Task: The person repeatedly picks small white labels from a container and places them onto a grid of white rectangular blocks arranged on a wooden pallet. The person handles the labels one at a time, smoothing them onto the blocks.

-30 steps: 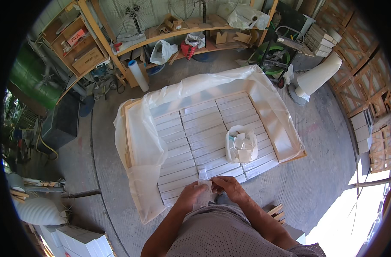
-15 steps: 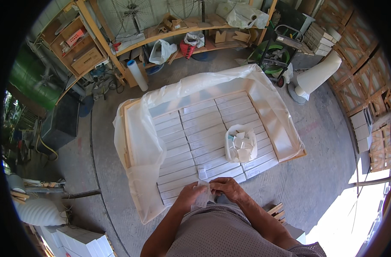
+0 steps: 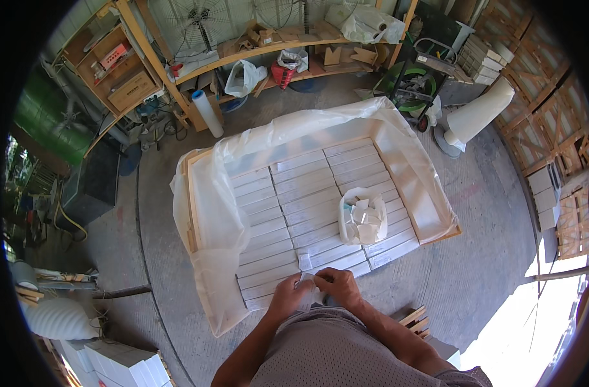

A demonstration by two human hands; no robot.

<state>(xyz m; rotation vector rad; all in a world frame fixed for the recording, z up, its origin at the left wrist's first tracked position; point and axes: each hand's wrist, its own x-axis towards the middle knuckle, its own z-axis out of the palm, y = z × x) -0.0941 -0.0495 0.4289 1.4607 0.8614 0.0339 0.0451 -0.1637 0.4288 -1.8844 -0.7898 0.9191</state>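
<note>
Close to my body, my left hand (image 3: 288,295) is closed on a thin white sheet of paper (image 3: 306,290), with much of the sheet hidden behind the fingers. My right hand (image 3: 341,286) has thumb and finger pinched at the sheet's right edge. Beyond my hands, rows of long white boxes (image 3: 255,224) lie packed flat inside a wooden-framed crate lined with clear plastic film (image 3: 219,264). A small white slip (image 3: 304,260) rests on the boxes just ahead of my fingers. Farther right on the boxes stands a white bag (image 3: 344,226) full of white scraps.
Grey concrete floor (image 3: 465,258) surrounds the crate. At the back is a wooden shelf (image 3: 243,57) with bags and cardboard. A film roll (image 3: 206,113) stands before it. A hand truck (image 3: 425,84) and a tall wrapped roll (image 3: 481,115) are at the right; stacked boxes (image 3: 130,364) sit lower left.
The sheet has tilted and shows less of its face. My right hand has shifted slightly left and turned, still pinched at the sheet's edge. Boxes and bag have stayed put.
</note>
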